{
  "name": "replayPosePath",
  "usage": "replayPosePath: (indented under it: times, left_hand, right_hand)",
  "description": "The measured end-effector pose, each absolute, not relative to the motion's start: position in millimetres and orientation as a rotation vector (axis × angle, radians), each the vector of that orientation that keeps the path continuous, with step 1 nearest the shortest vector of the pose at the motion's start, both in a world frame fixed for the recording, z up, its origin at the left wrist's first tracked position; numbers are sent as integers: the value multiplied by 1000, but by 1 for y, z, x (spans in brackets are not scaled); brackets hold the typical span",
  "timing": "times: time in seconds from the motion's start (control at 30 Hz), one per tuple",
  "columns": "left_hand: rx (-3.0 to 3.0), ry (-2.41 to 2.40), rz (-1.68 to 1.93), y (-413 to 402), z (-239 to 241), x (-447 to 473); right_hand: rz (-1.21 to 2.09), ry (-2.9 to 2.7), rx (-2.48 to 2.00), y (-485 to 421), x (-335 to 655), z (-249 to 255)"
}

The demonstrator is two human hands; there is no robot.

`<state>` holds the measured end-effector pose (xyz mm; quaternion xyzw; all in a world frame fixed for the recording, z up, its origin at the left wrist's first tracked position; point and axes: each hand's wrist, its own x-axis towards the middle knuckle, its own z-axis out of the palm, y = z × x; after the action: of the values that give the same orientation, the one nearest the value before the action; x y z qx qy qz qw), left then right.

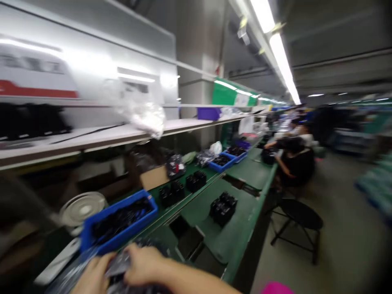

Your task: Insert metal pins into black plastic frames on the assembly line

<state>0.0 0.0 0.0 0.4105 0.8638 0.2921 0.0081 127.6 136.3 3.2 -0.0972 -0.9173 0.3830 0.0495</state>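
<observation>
At the bottom of the view, my left hand and my right hand are close together over a clear plastic bag with dark contents. Fingers of both hands are curled onto the plastic, gripping it. Motion blur keeps me from telling what the dark contents are. Just beyond my hands stands a blue bin filled with small black parts. To its left are a round whitish disc-shaped object and a pale flat bar.
Black blocky parts sit on the green bench, with more groups behind. A shelf carrying a clear plastic bag runs above. Farther along sits a person; a black stool stands in the aisle.
</observation>
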Motion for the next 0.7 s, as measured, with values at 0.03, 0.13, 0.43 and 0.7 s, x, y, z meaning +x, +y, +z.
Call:
replayPosePath:
  times: [0.03, 0.13, 0.43, 0.7]
  left_hand:
    - [1275, 2694, 826, -11, 0, 1]
    - [1206, 2707, 559, -28, 7, -3]
    - [862, 2751, 577, -79, 47, -41]
    - [680, 2514, 979, -87, 44, -43]
  right_hand:
    - [1151, -2832, -359, 137, 126, -5]
    - [1114, -2859, -411, 143, 129, -28]
    - [1149, -2813, -463, 213, 200, -66]
    - [1567, -2685, -234, 229, 228, -53]
